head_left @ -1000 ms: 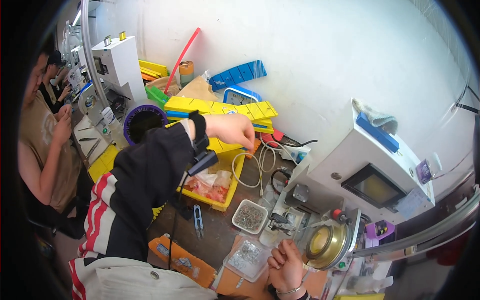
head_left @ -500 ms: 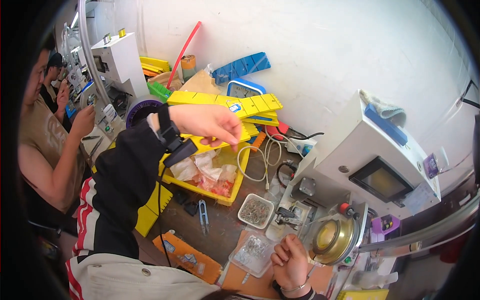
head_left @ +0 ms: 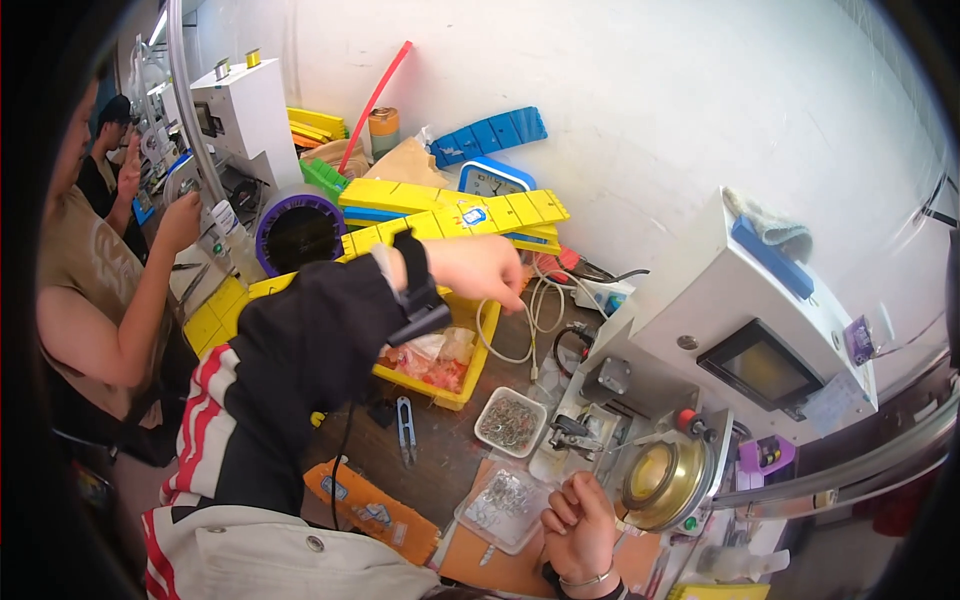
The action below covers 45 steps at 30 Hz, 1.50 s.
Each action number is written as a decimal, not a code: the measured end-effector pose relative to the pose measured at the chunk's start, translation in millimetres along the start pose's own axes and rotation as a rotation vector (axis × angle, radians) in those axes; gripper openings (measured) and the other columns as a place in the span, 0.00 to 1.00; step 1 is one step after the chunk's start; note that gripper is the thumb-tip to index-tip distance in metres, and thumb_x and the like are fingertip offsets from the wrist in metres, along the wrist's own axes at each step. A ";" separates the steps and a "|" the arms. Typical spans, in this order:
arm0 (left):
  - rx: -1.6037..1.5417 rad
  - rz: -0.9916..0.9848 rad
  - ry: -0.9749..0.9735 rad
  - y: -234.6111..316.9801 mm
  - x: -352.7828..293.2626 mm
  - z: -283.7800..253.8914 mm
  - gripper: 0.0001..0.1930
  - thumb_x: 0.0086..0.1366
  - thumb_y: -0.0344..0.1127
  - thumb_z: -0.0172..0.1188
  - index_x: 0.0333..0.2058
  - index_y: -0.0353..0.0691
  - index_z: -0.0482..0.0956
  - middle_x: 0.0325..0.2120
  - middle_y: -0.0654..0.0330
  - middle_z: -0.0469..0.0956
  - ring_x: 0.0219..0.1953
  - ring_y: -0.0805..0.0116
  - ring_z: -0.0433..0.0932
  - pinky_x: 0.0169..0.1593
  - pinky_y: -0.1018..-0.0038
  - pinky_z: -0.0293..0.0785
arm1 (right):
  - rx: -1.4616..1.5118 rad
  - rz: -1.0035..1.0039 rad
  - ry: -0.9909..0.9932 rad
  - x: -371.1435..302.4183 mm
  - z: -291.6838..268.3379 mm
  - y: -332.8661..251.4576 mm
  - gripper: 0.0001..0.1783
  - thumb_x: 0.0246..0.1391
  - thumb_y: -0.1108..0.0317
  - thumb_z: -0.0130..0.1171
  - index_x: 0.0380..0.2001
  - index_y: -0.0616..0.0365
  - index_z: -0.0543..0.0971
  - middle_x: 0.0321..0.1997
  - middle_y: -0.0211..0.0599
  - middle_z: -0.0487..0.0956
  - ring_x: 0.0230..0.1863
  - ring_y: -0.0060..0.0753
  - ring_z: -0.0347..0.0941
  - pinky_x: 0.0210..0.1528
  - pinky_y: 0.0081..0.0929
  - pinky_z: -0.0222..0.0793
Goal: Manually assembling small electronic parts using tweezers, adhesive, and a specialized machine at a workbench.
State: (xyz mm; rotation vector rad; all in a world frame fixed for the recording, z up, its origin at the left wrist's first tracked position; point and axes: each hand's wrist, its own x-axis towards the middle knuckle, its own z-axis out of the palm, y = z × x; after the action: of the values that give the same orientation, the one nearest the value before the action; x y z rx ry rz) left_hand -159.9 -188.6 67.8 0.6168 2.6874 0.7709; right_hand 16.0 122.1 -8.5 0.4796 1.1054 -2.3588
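My left hand is stretched out over the yellow tray, with its fingers loosely bent downward and nothing visible in them. A dark wrist strap and a black sleeve sit behind it. Just beyond lie stacked yellow notched strips. My right hand is held low beside the winding machine, its fingers curled in with thumb and fingertips close together; what they hold, if anything, is too small to make out. Left of it stands a clear plastic box of small metal parts, and a white dish of small wire pieces.
A white machine with a dark screen and a brass-coloured round part fills the right. Blue snips and an orange notched strip lie on the bench. A purple-rimmed bin stands left; a co-worker sits beyond.
My left hand has moved right, its fingers now pointing down. A yellow strip seen below my forearm before now shows to its left. My right hand has barely moved.
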 end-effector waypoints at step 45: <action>0.492 -0.170 1.212 -23.9 -192.1 -44.0 0.17 0.57 0.25 0.65 0.47 0.37 0.79 0.35 0.62 0.81 0.32 0.77 0.76 0.34 0.80 0.69 | 0.089 -0.004 -0.004 0.7 -3.4 7.2 0.07 0.65 0.67 0.53 0.31 0.51 0.69 0.23 0.19 0.59 0.20 0.14 0.51 0.22 0.15 0.47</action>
State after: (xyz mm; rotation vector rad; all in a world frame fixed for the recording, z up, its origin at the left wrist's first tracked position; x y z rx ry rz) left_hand -16.8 -316.6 118.4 -0.1049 4.0257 0.4858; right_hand 19.7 120.6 -15.3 0.5042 1.0034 -2.4194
